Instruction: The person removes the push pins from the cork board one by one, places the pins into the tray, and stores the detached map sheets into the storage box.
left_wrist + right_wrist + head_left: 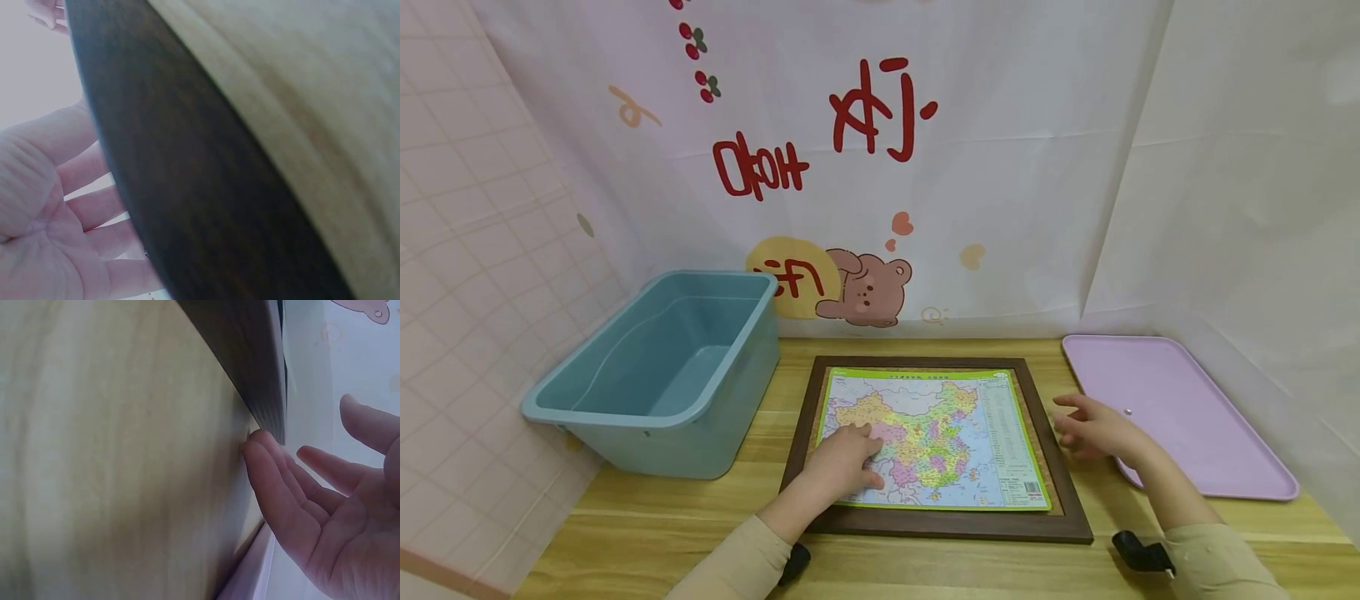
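Note:
A colourful map sheet (1000, 442) with a green border lies inside a dark brown wooden frame (940, 523) on the table. My left hand (844, 462) is over the lower left of the map, fingers extended; whether it touches the sheet I cannot tell. In the left wrist view, the frame's dark edge (187, 150) hides the fingertips of that hand (69, 212). Beside the frame's right side is my right hand (1093, 429), its fingers loosely bent and holding nothing. The right wrist view has these fingertips (259, 447) close to the frame's edge (250, 356).
A blue plastic tub (730, 400) stands on the left of the wooden table (925, 567). At the right, a flat lilac tray (1187, 417) lies beyond my right hand. A white printed cloth (1000, 183) hangs behind the table. Black devices (1138, 552) sit by both wrists.

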A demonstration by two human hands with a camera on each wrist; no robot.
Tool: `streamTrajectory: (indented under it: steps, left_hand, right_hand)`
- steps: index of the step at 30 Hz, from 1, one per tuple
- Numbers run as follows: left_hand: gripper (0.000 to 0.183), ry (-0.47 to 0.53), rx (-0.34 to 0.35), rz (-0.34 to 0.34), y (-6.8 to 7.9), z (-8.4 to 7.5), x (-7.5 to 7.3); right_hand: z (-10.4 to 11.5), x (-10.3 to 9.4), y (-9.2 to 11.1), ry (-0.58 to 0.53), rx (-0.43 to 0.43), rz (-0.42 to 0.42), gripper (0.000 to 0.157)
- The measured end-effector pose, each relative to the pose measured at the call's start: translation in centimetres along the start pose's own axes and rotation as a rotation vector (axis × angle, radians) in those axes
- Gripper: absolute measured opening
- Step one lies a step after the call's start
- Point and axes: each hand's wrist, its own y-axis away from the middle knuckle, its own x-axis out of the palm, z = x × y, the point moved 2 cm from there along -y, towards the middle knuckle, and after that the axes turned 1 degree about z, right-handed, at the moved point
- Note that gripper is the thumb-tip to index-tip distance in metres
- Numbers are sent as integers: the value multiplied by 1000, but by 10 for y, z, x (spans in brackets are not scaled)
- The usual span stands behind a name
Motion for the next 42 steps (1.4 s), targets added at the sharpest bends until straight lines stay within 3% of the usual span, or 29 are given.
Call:
streamTrajectory:
  steps: [10, 17, 42]
  left_hand:
    - [59, -3, 5, -1, 0, 1, 1]
    - [59, -12, 11, 0, 0, 1, 0]
    - [57, 22, -5, -10, 3, 0, 0]
  right_hand:
    - [2, 8, -5, 67, 42, 31, 71]
    - [3, 12, -5, 51, 37, 47, 72]
    - [5, 16, -6, 92, 30, 29, 70]
